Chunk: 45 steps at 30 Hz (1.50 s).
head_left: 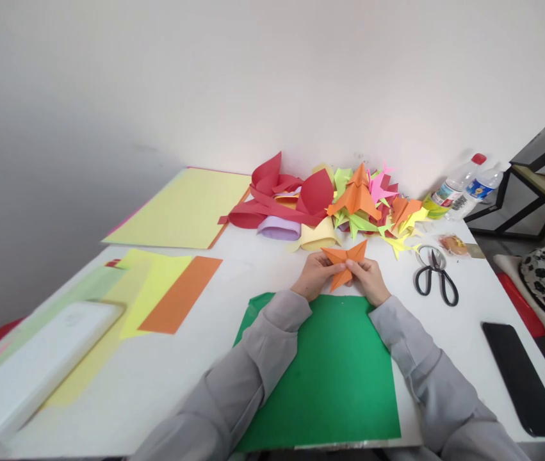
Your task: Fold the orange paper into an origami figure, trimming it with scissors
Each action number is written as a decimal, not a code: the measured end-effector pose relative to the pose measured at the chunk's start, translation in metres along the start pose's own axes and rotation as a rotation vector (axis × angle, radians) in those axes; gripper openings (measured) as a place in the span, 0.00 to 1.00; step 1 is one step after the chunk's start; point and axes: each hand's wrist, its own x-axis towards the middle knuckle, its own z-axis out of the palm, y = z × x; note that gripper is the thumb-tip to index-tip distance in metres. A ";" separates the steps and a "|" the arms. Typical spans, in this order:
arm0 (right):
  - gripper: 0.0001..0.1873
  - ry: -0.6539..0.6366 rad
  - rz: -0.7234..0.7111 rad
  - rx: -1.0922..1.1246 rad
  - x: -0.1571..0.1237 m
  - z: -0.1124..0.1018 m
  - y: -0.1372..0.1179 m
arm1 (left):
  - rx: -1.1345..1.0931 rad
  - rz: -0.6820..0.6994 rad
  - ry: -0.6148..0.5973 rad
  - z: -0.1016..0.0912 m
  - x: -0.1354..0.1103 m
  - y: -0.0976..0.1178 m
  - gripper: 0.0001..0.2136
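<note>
Both my hands hold an orange folded paper figure point(345, 257) with pointed tips, just above the far edge of a green paper sheet point(330, 371). My left hand point(314, 275) pinches its left side and my right hand point(371, 279) pinches its right side, fingers closed on the paper. Grey sleeves cover both forearms. A pile of folded paper figures point(368, 205) in orange, green, pink and yellow lies beyond the hands, by the wall.
Red curled paper strips point(282, 195) and a lilac roll lie left of the pile. Black scissors point(435, 276), two plastic bottles point(464, 186) and a black phone point(522, 378) are on the right. Yellow and orange sheets point(176, 288) and a white device point(32, 371) lie left.
</note>
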 end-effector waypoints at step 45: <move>0.22 -0.006 0.045 0.113 0.002 -0.003 0.007 | -0.112 -0.091 0.021 0.006 0.001 0.000 0.16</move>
